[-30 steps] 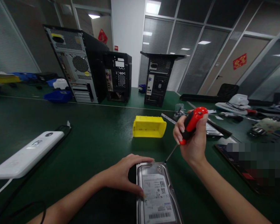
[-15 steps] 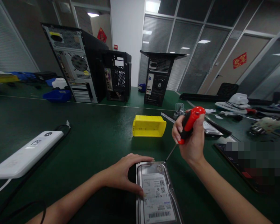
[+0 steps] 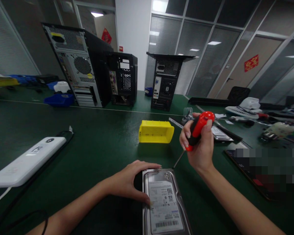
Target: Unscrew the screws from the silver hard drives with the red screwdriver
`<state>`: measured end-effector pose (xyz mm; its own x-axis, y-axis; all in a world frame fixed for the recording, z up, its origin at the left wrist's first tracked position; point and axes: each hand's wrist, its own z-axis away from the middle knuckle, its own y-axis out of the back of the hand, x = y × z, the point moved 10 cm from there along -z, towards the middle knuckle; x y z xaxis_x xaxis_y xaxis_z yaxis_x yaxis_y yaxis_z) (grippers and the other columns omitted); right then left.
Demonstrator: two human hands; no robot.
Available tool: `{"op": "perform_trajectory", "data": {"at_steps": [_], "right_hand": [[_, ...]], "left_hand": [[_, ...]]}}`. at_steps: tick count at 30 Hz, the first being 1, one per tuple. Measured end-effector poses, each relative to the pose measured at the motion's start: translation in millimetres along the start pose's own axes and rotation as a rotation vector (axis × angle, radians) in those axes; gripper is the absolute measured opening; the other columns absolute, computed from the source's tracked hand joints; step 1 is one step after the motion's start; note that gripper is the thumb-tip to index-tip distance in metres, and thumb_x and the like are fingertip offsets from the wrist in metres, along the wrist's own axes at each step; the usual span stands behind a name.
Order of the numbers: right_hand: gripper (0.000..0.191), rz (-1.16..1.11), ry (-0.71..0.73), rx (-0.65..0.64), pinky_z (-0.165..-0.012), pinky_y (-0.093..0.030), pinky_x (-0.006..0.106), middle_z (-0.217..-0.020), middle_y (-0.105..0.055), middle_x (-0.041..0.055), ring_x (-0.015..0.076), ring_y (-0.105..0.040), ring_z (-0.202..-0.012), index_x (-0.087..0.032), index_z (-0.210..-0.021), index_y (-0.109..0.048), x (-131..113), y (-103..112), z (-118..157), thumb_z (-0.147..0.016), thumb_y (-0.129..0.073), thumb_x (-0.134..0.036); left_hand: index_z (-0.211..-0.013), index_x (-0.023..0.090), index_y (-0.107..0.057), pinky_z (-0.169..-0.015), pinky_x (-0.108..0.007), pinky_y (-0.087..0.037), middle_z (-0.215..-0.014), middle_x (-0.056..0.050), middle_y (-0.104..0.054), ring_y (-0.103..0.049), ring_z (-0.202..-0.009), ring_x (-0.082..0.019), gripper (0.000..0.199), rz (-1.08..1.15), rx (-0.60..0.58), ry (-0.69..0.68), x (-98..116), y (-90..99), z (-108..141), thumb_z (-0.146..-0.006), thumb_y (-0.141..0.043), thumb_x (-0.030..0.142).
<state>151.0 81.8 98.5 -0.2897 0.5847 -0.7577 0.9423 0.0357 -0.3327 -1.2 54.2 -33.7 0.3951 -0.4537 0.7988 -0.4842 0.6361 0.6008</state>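
A silver hard drive (image 3: 165, 202) with a white label lies face up at the front of the table. My left hand (image 3: 131, 182) grips its left side, with the thumb on the top cover and the fingers along the far edge. My right hand (image 3: 201, 147) is closed around the red and black handle of a screwdriver (image 3: 200, 127). The shaft slants down to the left, and its tip meets the drive's far right corner. Whether a screw sits under the tip is too small to tell. Beyond the drive stands a yellow plastic bin (image 3: 156, 132), its open side toward me.
Computer cases (image 3: 88, 65) stand along the back, including a smaller black one (image 3: 164, 81). At left lies a white power bank (image 3: 29, 160) with cables. To the right are another hard drive (image 3: 220, 133), a dark flat device (image 3: 250, 176) and a blue bin (image 3: 58, 100) far left.
Both hands, the hard drive and the screwdriver keep nearly the same places. The whole view has shifted only slightly.
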Motion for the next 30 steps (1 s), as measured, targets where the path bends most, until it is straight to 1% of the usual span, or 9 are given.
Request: {"op": "perform_trajectory", "data": {"at_steps": [6,11,19,30], "right_hand": [[0.035,-0.009,-0.004,-0.006,-0.033,-0.028,0.019,-0.061,-0.041,-0.0064,0.0057,-0.035,-0.038,-0.024,-0.097,-0.054,0.6,0.1,-1.1,-0.086,-0.05,-0.057],[0.035,0.015,-0.013,0.005,-0.033,-0.029,0.018,-0.061,-0.041,-0.0065,0.0055,-0.035,-0.038,-0.025,-0.097,-0.054,1.2,0.8,-1.4,-0.085,-0.051,-0.058],[0.031,-0.03,0.001,-0.006,-0.033,-0.029,0.017,-0.06,-0.041,-0.0066,0.0055,-0.037,-0.038,-0.025,-0.095,-0.055,0.1,-0.8,-0.2,-0.087,-0.051,-0.054],[0.031,0.002,0.003,-0.002,-0.033,-0.03,0.018,-0.061,-0.041,-0.0065,0.0057,-0.036,-0.038,-0.026,-0.095,-0.055,0.2,0.2,-0.4,-0.086,-0.051,-0.055]], "left_hand": [[-0.138,0.034,-0.042,-0.104,-0.044,-0.034,-0.135,-0.004,-0.051,-0.046,-0.12,-0.03,0.087,-0.003,-0.004,0.0,1.2,-0.1,-0.1,-0.061,-0.083,0.045],[-0.138,0.036,-0.042,-0.103,-0.046,-0.034,-0.136,-0.003,-0.05,-0.046,-0.12,-0.03,0.087,0.009,0.002,-0.013,1.7,0.5,-0.3,-0.062,-0.082,0.045],[-0.138,0.035,-0.042,-0.104,-0.046,-0.034,-0.137,-0.003,-0.049,-0.044,-0.122,-0.03,0.087,0.007,-0.007,-0.005,0.3,-0.3,0.2,-0.063,-0.083,0.043],[-0.138,0.037,-0.042,-0.104,-0.045,-0.034,-0.135,-0.003,-0.05,-0.046,-0.12,-0.03,0.087,0.009,0.005,-0.023,1.8,0.4,-0.1,-0.062,-0.082,0.046]]}}
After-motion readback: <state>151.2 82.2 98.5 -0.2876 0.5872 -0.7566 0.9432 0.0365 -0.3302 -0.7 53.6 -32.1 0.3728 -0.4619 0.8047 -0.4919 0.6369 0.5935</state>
